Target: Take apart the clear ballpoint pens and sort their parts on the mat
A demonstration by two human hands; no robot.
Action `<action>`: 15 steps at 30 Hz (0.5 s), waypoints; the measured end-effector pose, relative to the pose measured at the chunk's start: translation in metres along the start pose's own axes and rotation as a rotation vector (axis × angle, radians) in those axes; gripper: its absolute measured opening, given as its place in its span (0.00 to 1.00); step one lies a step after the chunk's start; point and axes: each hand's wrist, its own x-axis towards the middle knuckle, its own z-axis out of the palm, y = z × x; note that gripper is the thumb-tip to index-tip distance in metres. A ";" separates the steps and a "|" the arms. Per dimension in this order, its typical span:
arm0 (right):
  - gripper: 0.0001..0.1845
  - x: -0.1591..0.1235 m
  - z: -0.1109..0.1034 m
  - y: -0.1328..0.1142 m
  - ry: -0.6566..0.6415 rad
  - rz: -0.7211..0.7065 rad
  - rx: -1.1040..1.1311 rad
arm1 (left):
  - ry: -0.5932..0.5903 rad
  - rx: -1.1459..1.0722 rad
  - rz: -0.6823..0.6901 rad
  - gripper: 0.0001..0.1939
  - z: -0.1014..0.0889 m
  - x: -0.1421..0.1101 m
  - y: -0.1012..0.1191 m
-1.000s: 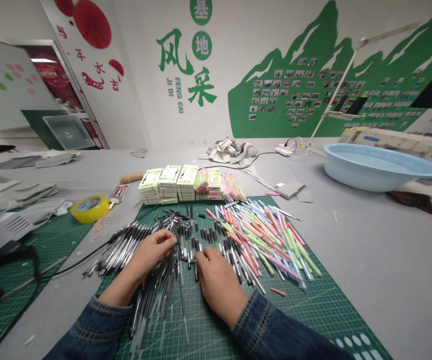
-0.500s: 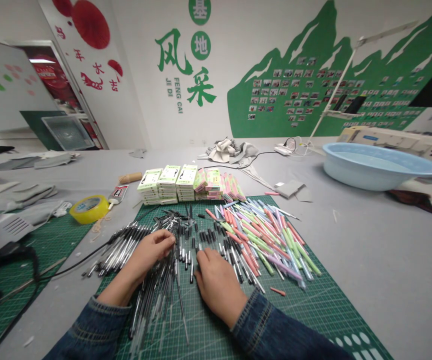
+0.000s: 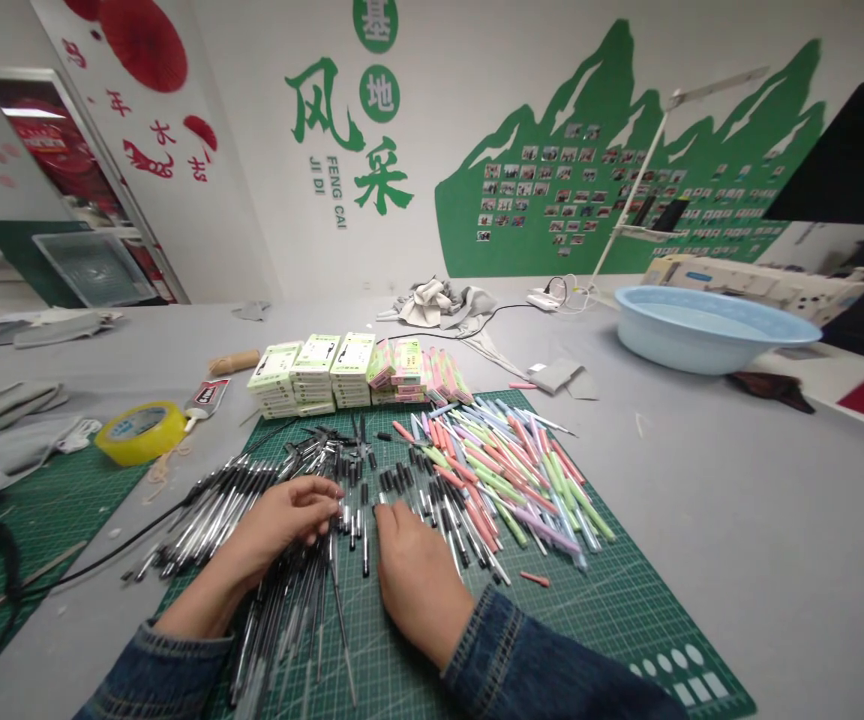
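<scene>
My left hand [image 3: 291,522] is closed in a pinch above dark, thin pen refills [image 3: 293,610]; what sits between its fingertips is too small to make out. My right hand [image 3: 421,578] lies low over the mat, fingers curled together beside short black-capped pen parts [image 3: 364,530]. Its fingertips face away from me and hide whatever they grip. Left of my left hand, clear pen barrels [image 3: 214,505] with dark ends lie in a heap. Coloured pen barrels [image 3: 507,465] in red, green, blue and purple are piled to the right.
Everything lies on a green cutting mat [image 3: 631,590]. Behind it stand stacked small boxes [image 3: 315,365]. Yellow tape [image 3: 141,432] and a glue tube [image 3: 207,398] are at left, with a black cable [image 3: 117,555]. A blue basin [image 3: 713,335] stands at right.
The camera view has turned to the right, so the scene sits further left. Both hands stay close to the same parts, with the finger poses only slightly changed.
</scene>
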 end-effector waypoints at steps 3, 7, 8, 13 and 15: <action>0.11 0.000 0.001 -0.003 0.000 -0.001 -0.054 | -0.016 0.018 -0.002 0.14 0.001 0.001 0.000; 0.13 0.000 0.001 -0.003 0.007 -0.003 -0.024 | -0.016 0.047 0.036 0.13 0.001 0.001 -0.001; 0.13 0.001 0.001 -0.002 0.014 0.005 -0.002 | -0.007 0.051 0.046 0.13 0.001 0.001 -0.001; 0.13 0.001 0.001 0.000 0.005 0.051 0.011 | 0.053 -0.010 0.063 0.12 0.003 -0.001 0.004; 0.13 0.002 0.000 -0.002 -0.013 0.053 -0.029 | 0.070 -0.053 0.067 0.12 0.004 -0.002 0.005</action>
